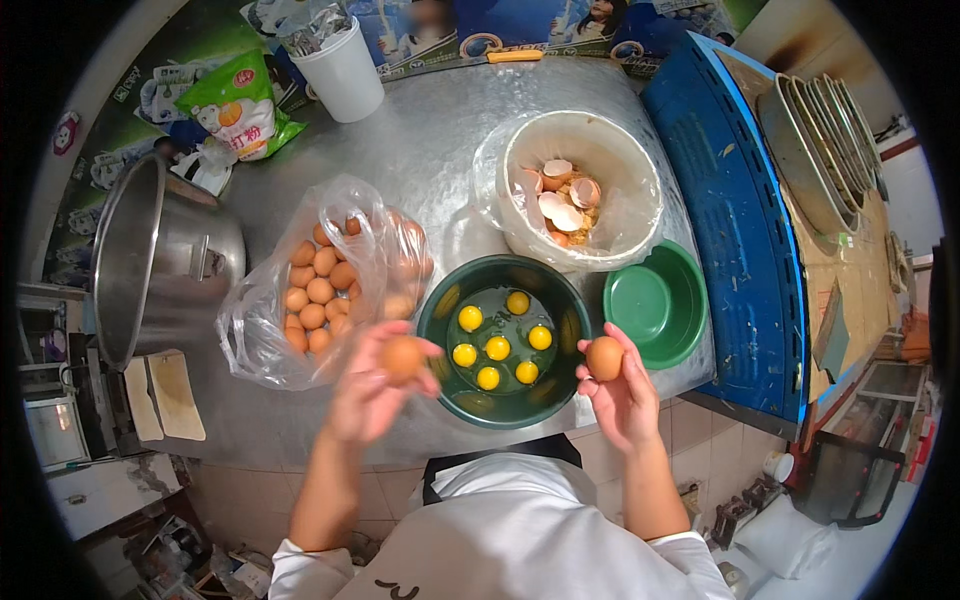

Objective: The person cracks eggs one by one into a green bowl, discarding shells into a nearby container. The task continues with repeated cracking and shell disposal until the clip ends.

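A brown egg (402,360) is in my left hand (367,397), which is slightly blurred between the egg bag and the bowl. My right hand (624,405) holds another brown egg (604,358) at the bowl's right rim. Both shells look whole. Between my hands stands a dark green bowl (504,417) with several yellow yolks (497,348) lying in clear egg white. To the left, a clear plastic bag (262,352) lies open around many brown eggs (320,290). Beyond the bowl, a white bucket (652,187) lined with plastic contains broken eggshells (566,217).
A smaller green basin (652,296) sits to the right, beside a blue metal cabinet (720,225). At left is a large steel pot (187,255). A green food packet (240,112), a white tub (345,82) and a yellow-handled knife (514,56) are along the back.
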The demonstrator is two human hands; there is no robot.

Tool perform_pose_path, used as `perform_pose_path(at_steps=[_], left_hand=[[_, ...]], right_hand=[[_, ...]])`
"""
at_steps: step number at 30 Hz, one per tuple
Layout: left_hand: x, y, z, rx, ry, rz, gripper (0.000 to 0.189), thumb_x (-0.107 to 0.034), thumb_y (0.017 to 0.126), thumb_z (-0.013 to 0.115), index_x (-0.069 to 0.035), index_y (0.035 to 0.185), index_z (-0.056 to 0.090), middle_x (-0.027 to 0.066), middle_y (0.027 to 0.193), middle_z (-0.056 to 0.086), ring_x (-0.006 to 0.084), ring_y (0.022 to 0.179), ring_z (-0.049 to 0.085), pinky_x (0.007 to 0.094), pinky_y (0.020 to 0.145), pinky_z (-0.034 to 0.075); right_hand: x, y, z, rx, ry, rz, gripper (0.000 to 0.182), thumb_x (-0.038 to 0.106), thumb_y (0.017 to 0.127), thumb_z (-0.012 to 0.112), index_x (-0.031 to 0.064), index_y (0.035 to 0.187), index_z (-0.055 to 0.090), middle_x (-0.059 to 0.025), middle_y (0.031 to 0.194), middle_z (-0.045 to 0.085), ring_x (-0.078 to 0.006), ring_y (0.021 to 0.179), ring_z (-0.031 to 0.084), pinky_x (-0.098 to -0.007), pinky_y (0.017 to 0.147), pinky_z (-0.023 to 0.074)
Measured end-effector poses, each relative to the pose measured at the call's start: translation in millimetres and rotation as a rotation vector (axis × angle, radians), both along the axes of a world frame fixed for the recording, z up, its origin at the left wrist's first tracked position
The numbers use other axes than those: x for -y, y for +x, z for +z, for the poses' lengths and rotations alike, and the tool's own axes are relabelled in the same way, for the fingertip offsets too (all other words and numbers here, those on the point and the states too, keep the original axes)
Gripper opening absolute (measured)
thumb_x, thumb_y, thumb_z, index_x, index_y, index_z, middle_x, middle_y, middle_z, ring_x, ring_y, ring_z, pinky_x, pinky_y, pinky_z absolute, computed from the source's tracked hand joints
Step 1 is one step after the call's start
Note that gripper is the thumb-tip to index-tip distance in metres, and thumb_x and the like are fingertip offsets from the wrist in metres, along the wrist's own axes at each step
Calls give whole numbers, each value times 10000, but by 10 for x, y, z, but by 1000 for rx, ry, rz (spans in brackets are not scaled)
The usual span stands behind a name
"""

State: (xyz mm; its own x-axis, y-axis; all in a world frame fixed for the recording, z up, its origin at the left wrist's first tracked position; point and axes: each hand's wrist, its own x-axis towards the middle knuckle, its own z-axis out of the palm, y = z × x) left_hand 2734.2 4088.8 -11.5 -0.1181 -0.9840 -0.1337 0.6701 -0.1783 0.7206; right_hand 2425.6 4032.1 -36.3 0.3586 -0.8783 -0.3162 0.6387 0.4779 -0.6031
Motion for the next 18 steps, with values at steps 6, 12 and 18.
perform_pose_path(at_steps=[6, 12, 18], left_hand=[[335, -945, -385, -112, 331, -101, 407, -280, 964, 442, -19, 1278, 433, 169, 1117, 570, 241, 840, 596, 368, 784, 486], [559, -960, -345, -220, 418, -46, 479, -434, 992, 321, -47, 1237, 458, 111, 1170, 557, 211, 1014, 573, 366, 896, 459], [552, -840, -506, -211, 447, -63, 457, -419, 980, 378, -55, 1243, 462, 99, 1164, 563, 205, 993, 577, 373, 926, 447]], right_hand=[[170, 231, 153, -368, -217, 125, 518, 65, 904, 554, 20, 1384, 365, -203, 1308, 460, -310, 1088, 556, -365, 956, 451], [206, 567, 497, -1027, -1316, -178, 629, -80, 712, 704, 89, 1289, 517, -234, 1277, 480, -362, 1100, 552, -393, 916, 478], [260, 675, 184, -1017, -1199, -103, 596, -48, 745, 695, 51, 1300, 504, -223, 1307, 471, -350, 1144, 530, -384, 943, 453]])
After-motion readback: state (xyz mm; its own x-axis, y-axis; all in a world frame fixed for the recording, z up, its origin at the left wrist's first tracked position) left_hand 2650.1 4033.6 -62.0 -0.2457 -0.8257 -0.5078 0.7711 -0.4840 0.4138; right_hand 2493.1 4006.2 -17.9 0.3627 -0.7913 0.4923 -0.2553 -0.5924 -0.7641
